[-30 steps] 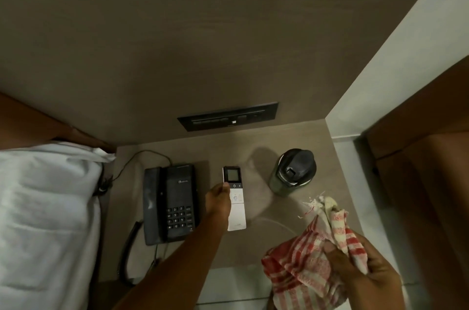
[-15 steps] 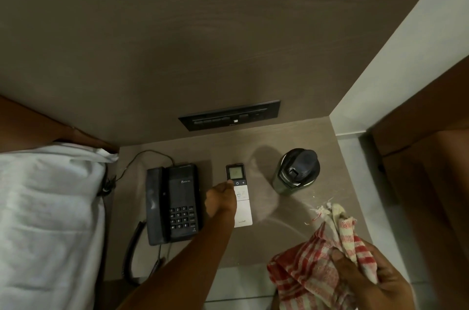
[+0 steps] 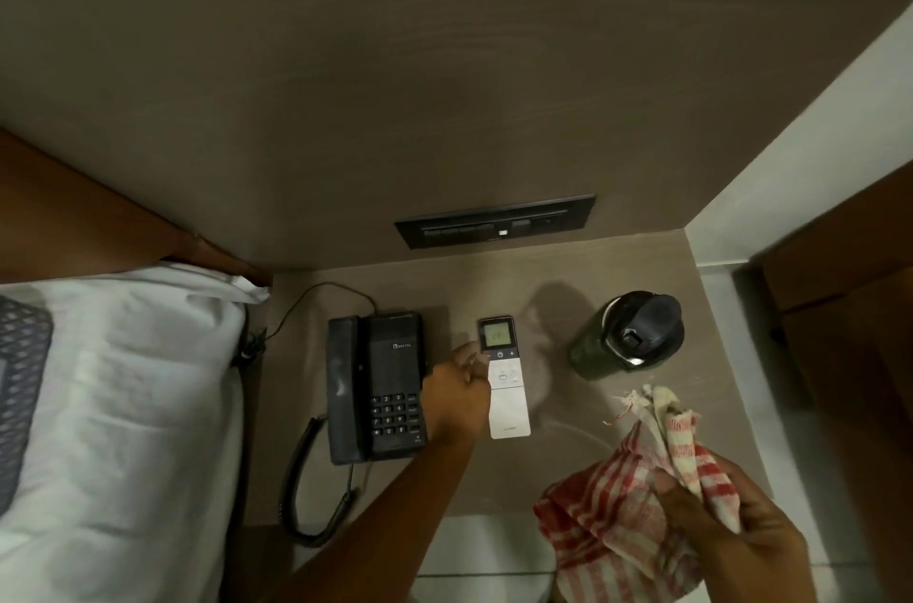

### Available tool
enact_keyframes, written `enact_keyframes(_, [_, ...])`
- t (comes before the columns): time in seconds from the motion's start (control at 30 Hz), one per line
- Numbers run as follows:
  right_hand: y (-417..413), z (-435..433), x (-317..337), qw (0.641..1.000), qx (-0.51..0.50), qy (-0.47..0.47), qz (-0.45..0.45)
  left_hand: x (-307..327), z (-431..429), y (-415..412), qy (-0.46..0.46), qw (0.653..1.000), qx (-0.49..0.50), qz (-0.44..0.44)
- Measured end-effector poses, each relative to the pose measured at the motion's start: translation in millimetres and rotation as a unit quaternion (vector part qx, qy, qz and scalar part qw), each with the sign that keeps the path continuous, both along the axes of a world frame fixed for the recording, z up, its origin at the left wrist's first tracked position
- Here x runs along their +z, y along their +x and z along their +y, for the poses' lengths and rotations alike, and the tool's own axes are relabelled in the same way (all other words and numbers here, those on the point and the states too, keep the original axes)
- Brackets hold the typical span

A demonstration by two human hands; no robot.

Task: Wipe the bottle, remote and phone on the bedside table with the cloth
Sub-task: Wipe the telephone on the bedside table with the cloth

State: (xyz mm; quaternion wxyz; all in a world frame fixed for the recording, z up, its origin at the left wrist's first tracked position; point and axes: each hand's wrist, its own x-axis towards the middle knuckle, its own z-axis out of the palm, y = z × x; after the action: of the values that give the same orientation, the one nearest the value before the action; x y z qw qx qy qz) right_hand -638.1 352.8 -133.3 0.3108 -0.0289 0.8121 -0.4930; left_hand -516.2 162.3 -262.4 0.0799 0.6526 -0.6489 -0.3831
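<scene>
On the brown bedside table (image 3: pixel 499 486) lie a black desk phone (image 3: pixel 390 385), a white remote (image 3: pixel 510 405) with a lit screen, and a dark green bottle (image 3: pixel 630 338) with a black lid. My left hand (image 3: pixel 457 397) sits between phone and remote, its fingers curled on the remote's left edge, while the remote lies flat. My right hand (image 3: pixel 726 538) holds a bunched red-and-white checked cloth (image 3: pixel 607 518) above the table's front right corner, apart from the bottle.
A white-sheeted bed (image 3: pixel 123 405) borders the table on the left. A black switch panel (image 3: pixel 494 222) is set in the wall behind. The phone's coiled cord (image 3: pixel 301 494) hangs over the front left edge. A white wall and wooden cabinet (image 3: pixel 850 330) stand to the right.
My left hand has slid slightly down the remote's left edge and the remote's screen now shows clearly. The cloth and my right hand have dropped a little toward the front right.
</scene>
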Motion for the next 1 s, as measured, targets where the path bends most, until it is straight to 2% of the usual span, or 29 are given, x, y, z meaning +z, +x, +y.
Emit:
enact_keyframes(0.1, [17.2,-18.8,-2.3,1.0,0.028,0.001,-0.003,24.8,-6.3,55.4,-0.147,0.987,-0.012,0.064])
enact_keyframes(0.2, [40.9,-39.4,-12.3,0.998,0.059,0.006,-0.004,25.2,-28.8,137.0,-0.233,0.972,-0.027,0.025])
enact_keyframes(0.27, [58.5,-54.4,-15.3,0.996,0.091,0.012,-0.004,15.5,-48.9,186.9,-0.22,0.974,-0.035,-0.043])
enact_keyframes(0.33, [80.7,-72.4,-19.2,0.991,0.127,0.028,0.028,2.3,-69.7,224.7,-0.164,0.98,-0.08,-0.082])
enact_keyframes(0.4, [99.7,-87.0,-23.7,0.98,0.163,0.065,0.092,-14.6,-86.5,243.8,-0.102,0.979,-0.142,-0.101])
enact_keyframes(0.5, [125.6,-110.1,-32.6,0.945,0.227,0.119,0.202,-38.7,-105.6,255.9,-0.052,0.968,-0.218,-0.108])
enact_keyframes(0.63, [145.9,-135.3,-47.0,0.886,0.297,0.168,0.313,-61.0,-119.0,254.1,-0.048,0.952,-0.275,-0.125])
enact_keyframes(0.77, [157.4,-161.7,-55.0,0.869,0.317,0.168,0.341,-74.7,-121.8,257.4,-0.054,0.954,-0.275,-0.103])
enact_keyframes(1.0, [174.3,-225.9,-64.4,0.805,0.386,0.14,0.428,-91.4,-126.2,260.4,-0.084,0.95,-0.28,-0.114])
